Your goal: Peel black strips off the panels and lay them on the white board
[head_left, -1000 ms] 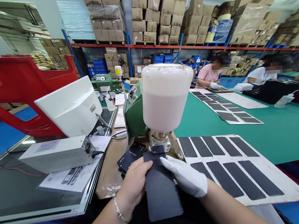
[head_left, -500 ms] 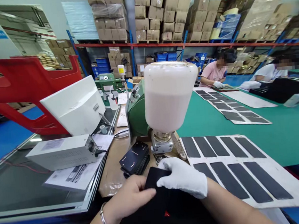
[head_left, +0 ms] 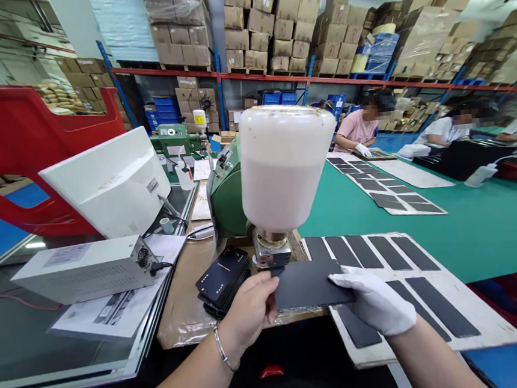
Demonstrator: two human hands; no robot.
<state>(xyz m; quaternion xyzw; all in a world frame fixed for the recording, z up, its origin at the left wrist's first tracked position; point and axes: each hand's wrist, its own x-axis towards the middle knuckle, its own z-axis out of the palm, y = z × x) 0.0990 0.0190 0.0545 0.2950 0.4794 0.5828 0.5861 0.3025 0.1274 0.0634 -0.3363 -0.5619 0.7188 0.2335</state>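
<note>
A black rectangular panel (head_left: 310, 286) is held level between my two hands, its far edge close to the metal head (head_left: 271, 254) of a green machine (head_left: 228, 196). My bare left hand (head_left: 249, 306), with a bracelet at the wrist, pinches the panel's left end. The right end is in my right hand (head_left: 379, 300), which wears a white glove. Above the head stands a white translucent bottle (head_left: 287, 173), partly filled with pale liquid. Left of the machine head lies a stack of black panels with small punched marks (head_left: 224, 274), near my left hand.
A white board (head_left: 491, 318) bearing rows of dark panels lies at the right, on a green table (head_left: 480, 241). Left are a white monitor (head_left: 108, 183), a grey power box (head_left: 84, 269) and a red chair (head_left: 45, 134). Several people sit across the table.
The panel has gone from upright near my body to level by the machine head. My hands have spread to its two ends, the right one moving right. The view has shifted slightly.
</note>
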